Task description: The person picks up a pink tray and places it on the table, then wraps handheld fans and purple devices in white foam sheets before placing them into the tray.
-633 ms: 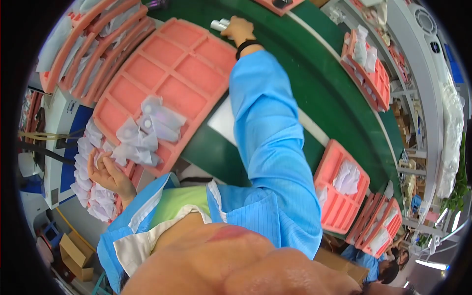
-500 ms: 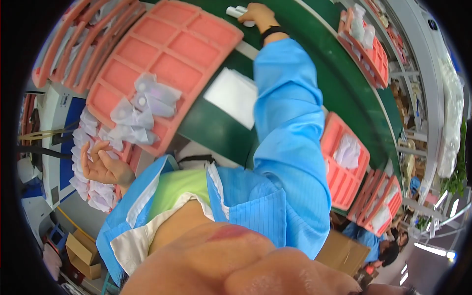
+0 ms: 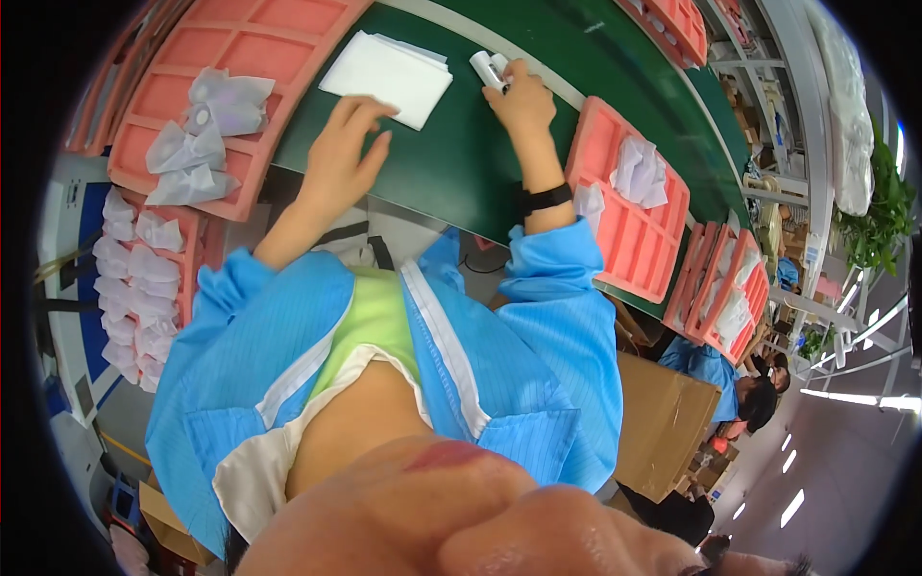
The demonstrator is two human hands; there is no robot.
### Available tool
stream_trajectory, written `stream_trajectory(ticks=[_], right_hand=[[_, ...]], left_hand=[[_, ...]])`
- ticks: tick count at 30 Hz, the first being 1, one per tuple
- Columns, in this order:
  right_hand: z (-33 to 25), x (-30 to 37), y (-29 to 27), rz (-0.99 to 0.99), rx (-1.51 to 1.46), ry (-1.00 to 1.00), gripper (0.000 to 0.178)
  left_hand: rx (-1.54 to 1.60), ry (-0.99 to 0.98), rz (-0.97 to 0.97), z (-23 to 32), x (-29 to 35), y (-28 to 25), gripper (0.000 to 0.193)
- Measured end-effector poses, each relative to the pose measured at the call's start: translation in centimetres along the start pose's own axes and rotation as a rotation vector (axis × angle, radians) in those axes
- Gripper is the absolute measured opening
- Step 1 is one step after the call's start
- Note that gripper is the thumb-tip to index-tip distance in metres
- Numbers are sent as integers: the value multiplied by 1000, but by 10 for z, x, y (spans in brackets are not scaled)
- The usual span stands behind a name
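Note:
My right hand (image 3: pixel 523 104) is closed around a pair of short white cylinders (image 3: pixel 488 71) above the green bench, right of a stack of white paper sheets (image 3: pixel 389 75). What kind of parts the cylinders are, I cannot make out. At the near left edge of the stack, my left hand (image 3: pixel 348 154) has its fingers stretched and its thumb apart, with nothing in it. Its fingertips reach the paper's edge; whether they touch it I cannot tell. A pink compartment tray (image 3: pixel 252 48) to the left carries several paper-wrapped items (image 3: pixel 229 101) in its near compartments.
Below that tray, another pink tray (image 3: pixel 192 240) is filled with wrapped items. More pink trays (image 3: pixel 663 226) line the green bench (image 3: pixel 432 173) on the right, one bearing a wrapped bundle (image 3: pixel 640 173). A cardboard box (image 3: pixel 663 418) and another person (image 3: pixel 711 374) are at the lower right.
My right hand has drawn back from the far side of the bench with the white cylinders. My left hand has moved from beside the left trays to the paper stack.

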State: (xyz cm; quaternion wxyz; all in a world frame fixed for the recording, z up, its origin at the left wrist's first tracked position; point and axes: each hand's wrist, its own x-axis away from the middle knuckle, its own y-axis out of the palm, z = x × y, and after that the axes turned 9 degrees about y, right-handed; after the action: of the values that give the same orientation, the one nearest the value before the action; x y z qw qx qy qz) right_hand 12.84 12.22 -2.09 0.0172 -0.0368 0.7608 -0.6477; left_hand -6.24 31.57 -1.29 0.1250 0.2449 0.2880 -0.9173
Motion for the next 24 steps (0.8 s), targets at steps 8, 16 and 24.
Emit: stream_trajectory(ticks=[8,16,24], right_hand=[[18,16,8,424,72,-289,42],[10,69,-33,-96,-716,-72,45],[-18,95,-9,-894,-1695,79,47]], left_hand=[[-515,-12,-271,-58,-59,77,22],[-310,-155,-297,-72,-65,72,15],[191,-110,-122,-75,-49,48,19]])
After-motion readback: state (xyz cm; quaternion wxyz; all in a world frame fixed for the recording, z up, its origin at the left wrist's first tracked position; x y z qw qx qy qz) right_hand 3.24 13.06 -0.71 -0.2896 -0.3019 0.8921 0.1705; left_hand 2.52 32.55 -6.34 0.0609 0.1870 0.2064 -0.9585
